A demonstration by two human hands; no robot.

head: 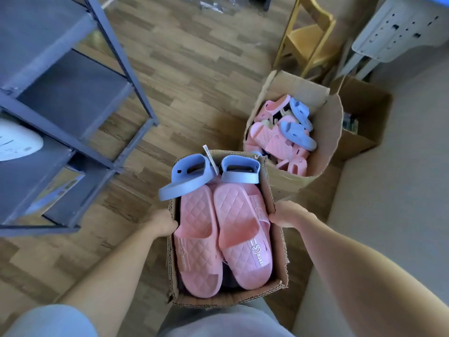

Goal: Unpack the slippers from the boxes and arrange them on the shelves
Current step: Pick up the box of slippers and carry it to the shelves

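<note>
Item 1: near box, open-topped cardboard, which I logged as held between both hands. The left hand gripped its left wall with the thumb at the rim. The right hand gripped the right wall with fingers curled on the edge.

Item 2: pink slippers, a quilted pair. They lay side by side on top inside the near box, between the hands.

Item 3: blue slippers, two. They stood propped at the box's far end, beyond the fingertips, and one overhung the left wall.

Item 4: second box, on the floor beyond the right hand. I noted mixed slippers, pink and blue, heaped inside.

Item 5: shelves, dark metal, beyond and left of the left hand. A white round object lay on one tier.

Item 6: yellow chair, far beyond the right hand.
</note>
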